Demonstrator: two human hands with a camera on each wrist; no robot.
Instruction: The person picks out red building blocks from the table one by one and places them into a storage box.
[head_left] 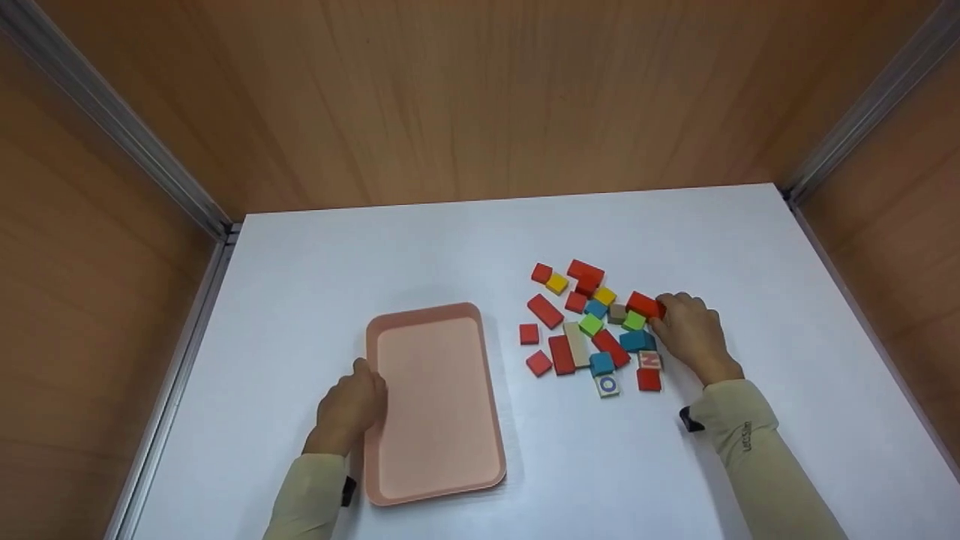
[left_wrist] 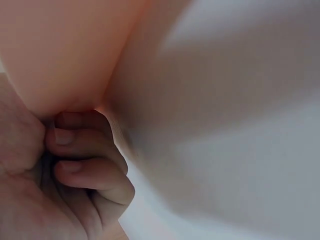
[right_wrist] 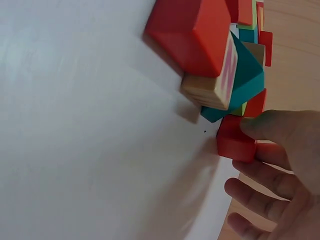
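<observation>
A pink rectangular tray [head_left: 435, 405] lies on the left half of the table. My left hand [head_left: 351, 405] grips its left rim, and in the left wrist view the curled fingers [left_wrist: 90, 145] sit right under the pink wall. Right of the tray spreads a group of wooden blocks in red, blue, green, yellow and plain wood. At the group's right side, my right hand [head_left: 690, 334] pinches a red block [right_wrist: 235, 137] between thumb and fingers. Beside that block lie a blue block [right_wrist: 247, 80] and a letter block [right_wrist: 210, 90] with a pink marking.
A block with a blue ring [head_left: 607, 385] marks the near edge of the group. Several red blocks, such as the long red one [head_left: 545, 311], lie between the group and the tray. Wooden panels [head_left: 480, 97] wall the white table [head_left: 337, 262] at the back and sides.
</observation>
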